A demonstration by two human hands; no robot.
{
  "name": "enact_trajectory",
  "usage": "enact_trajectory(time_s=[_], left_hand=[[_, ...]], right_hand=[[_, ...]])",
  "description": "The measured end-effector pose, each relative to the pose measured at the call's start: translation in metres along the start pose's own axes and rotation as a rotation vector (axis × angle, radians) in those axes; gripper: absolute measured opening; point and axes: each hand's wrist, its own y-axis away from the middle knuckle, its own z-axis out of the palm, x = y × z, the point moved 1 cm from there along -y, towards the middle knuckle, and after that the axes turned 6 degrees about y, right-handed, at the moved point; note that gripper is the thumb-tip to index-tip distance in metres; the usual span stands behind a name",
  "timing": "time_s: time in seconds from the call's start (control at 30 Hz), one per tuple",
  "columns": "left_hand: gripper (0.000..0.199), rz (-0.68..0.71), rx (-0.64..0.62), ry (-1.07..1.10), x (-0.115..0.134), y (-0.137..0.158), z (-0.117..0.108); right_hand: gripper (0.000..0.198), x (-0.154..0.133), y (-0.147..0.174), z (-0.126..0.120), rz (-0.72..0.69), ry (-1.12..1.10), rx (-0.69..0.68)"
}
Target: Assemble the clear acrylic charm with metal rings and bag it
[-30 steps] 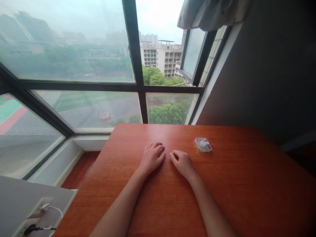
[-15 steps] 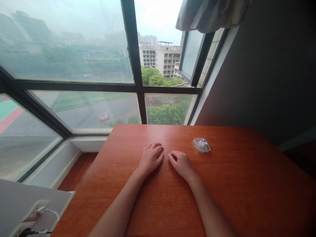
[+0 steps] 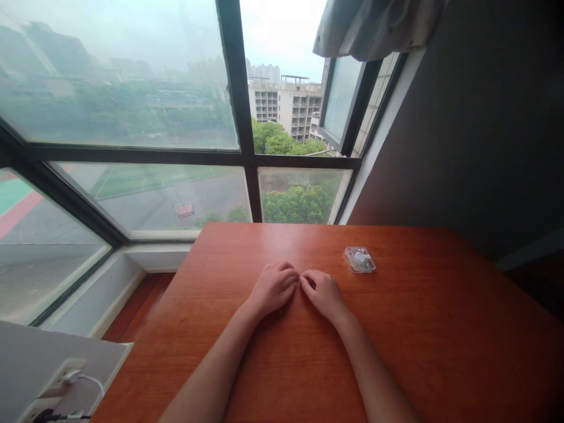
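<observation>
My left hand [image 3: 276, 287] is over the reddish-brown wooden table [image 3: 282, 364], its fingers curled and drawn together toward the right. Close beside it, fingertips meeting or nearly so, is my right hand [image 3: 322, 292], with thumb and index finger pinched. Whatever lies between the fingertips is too small or hidden to make out. Beyond my right hand sits a small clear plastic box [image 3: 360, 259] with small pale pieces inside; neither hand touches it.
A window with a dark frame [image 3: 247, 158] rises behind the table's far edge, one pane swung outward. Grey cloth [image 3: 374, 29] hangs at the top. Wall sockets with plugs [image 3: 73, 376] are at lower left. A dark wall [image 3: 462, 129] stands on the right.
My left hand has moved right and slightly nearer, its fingers closing in, so its fingertips now meet or almost meet those of my right hand. The right hand has hardly moved.
</observation>
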Motion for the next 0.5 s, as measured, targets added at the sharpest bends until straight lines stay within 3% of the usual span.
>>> enact_trajectory(time_s=[0.5], left_hand=[[0.017,-0.033,0.037,0.025,-0.0066,-0.0007,0.0049]], right_hand=[[0.020,0.0013,-0.0001,0.0014,0.010,0.003,0.007]])
